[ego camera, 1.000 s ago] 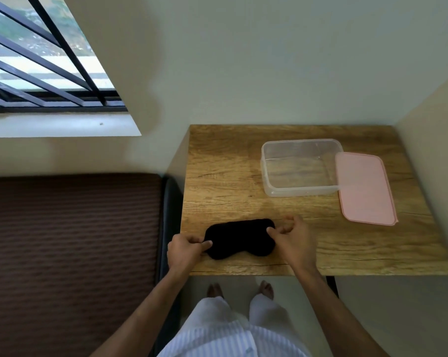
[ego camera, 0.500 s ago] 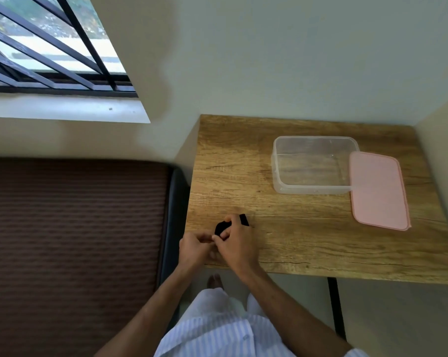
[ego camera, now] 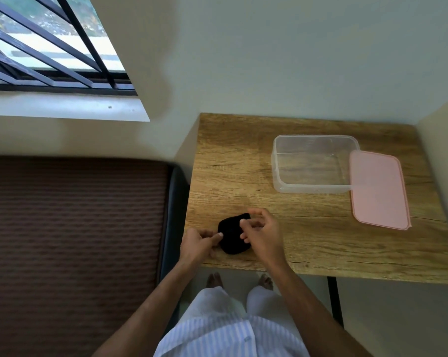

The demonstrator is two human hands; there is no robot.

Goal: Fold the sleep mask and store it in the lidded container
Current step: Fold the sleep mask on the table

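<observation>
Fingers (ego camera: 246,222) of both hands rest loosely curled on the folded sleep mask (ego camera: 232,237), hiding its right edge.

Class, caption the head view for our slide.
Both hands fold a black sleep mask beside an open clear container and pink lid.

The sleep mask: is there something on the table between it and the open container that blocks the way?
Nothing visible does. The sleep mask lies near the table's front edge under both hands; only bare table lies between it and the clear container. The pink lid is off, overlapping the container's right rim, so the opening is mostly free.
</observation>
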